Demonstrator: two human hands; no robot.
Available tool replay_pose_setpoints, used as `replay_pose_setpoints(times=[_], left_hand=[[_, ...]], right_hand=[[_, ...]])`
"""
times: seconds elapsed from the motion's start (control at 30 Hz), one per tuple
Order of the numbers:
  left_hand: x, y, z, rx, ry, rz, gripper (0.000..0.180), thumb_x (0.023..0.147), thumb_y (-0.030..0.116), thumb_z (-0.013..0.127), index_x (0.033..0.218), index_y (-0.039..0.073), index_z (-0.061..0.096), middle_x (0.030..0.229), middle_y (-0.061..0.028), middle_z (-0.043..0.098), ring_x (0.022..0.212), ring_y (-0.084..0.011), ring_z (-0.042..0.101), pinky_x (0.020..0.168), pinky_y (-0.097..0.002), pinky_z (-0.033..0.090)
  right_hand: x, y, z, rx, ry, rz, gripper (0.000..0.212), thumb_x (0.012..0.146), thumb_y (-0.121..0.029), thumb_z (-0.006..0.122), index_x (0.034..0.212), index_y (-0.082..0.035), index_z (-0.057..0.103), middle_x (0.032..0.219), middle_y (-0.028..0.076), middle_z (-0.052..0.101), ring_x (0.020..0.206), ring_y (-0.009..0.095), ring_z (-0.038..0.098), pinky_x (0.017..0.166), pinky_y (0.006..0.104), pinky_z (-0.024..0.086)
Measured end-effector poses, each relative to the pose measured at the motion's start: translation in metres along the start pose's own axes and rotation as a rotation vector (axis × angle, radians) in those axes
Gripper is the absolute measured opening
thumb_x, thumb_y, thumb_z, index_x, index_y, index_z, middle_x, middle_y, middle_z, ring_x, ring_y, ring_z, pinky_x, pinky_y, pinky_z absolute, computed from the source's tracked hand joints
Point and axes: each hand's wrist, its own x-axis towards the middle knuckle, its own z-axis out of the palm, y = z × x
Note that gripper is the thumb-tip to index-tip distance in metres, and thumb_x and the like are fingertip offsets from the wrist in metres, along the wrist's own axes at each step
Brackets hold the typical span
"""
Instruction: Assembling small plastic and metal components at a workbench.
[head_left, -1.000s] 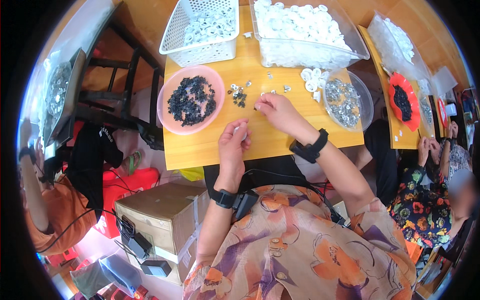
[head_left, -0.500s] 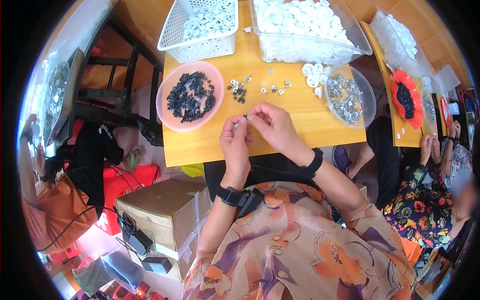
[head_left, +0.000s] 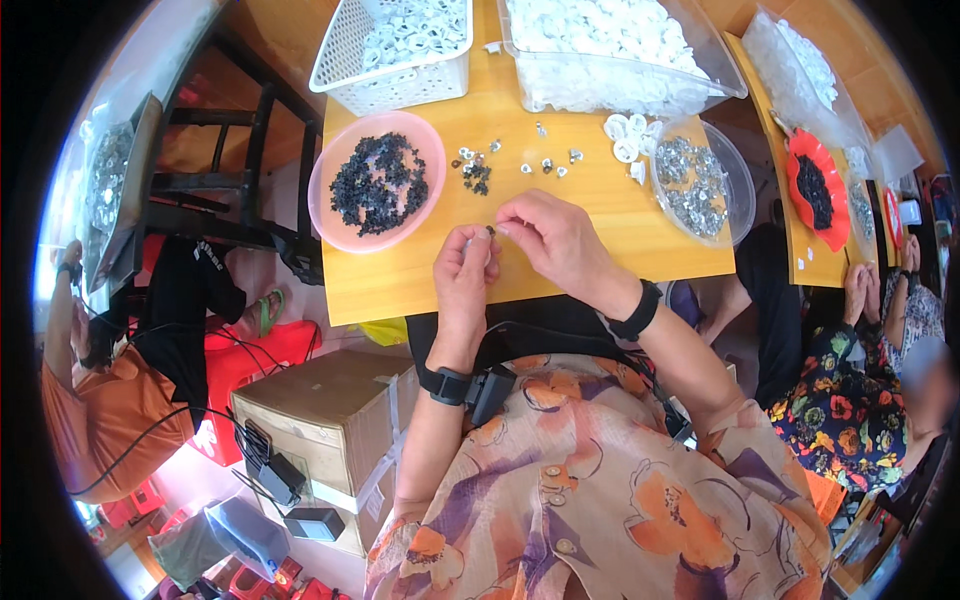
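Over the near part of the table, my left hand (head_left: 462,280) is closed, thumb against fingers, on a small part with a dark tip (head_left: 490,231). Just to its right, my right hand (head_left: 565,245) has thumb and fingertips pinched together; whatever they hold is too small to make out. Beyond my hands lie several small black pieces (head_left: 477,180) and a few small metal-and-dark pieces (head_left: 547,164). A pink bowl (head_left: 318,200) of small black parts stands to the left. To the right is a clear round tub (head_left: 742,195) of small silvery metal parts.
At the back stand a white perforated basket (head_left: 400,92) and a clear bin (head_left: 560,92), both with white plastic pieces. White round caps (head_left: 627,138) lie beside the tub. A cardboard box (head_left: 320,410) is on the floor at left. Other people work at both sides.
My right fingertips have drawn slightly up and away from the part in my left hand. My left hand has stayed nearly in place. The view has shifted a little.
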Motion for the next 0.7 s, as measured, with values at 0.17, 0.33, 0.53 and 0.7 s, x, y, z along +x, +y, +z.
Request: replay_pose_setpoints(times=[0.17,0.33,0.53,0.7], left_hand=[[0.002,0.000,-0.007,0.084,-0.073,0.021,0.011,0.094,0.019,0.055,0.091,0.008,0.057,0.075,0.0039,0.055,0.060,-0.0029,0.044,0.053,-0.0177,0.033],[0.000,0.004,-0.008,0.275,-0.075,0.049,0.011,0.094,0.018,0.054,0.091,0.008,0.058,0.077,0.0039,0.056,0.063,-0.0025,0.044,0.056,-0.0170,0.034],[0.001,0.002,-0.014,0.347,-0.116,0.071,0.011,0.093,0.018,0.055,0.091,0.007,0.058,0.077,0.0036,0.056,0.064,-0.0021,0.043,0.056,-0.0168,0.034],[0.002,0.004,-0.016,0.398,-0.142,0.097,0.011,0.092,0.017,0.055,0.090,0.007,0.058,0.078,0.0032,0.057,0.064,-0.0021,0.042,0.057,-0.0168,0.034]], right_hand=[[0.004,0.001,-0.005,-0.128,-0.090,-0.172,0.006,0.081,-0.007,0.059,0.086,-0.004,0.057,0.076,0.012,0.058,0.068,0.032,0.059,0.059,0.0392,0.047],[0.004,0.003,-0.010,-0.232,-0.188,-0.264,0.004,0.080,-0.007,0.058,0.081,-0.005,0.055,0.074,0.011,0.059,0.068,0.032,0.060,0.057,0.0410,0.047],[0.008,0.004,-0.017,-0.153,-0.277,-0.216,0.005,0.081,-0.010,0.060,0.082,-0.006,0.056,0.076,0.012,0.060,0.068,0.034,0.059,0.058,0.0422,0.047],[0.010,0.003,-0.020,-0.176,-0.303,-0.232,0.006,0.081,-0.011,0.060,0.084,-0.006,0.057,0.075,0.012,0.059,0.068,0.034,0.059,0.058,0.0430,0.046]])
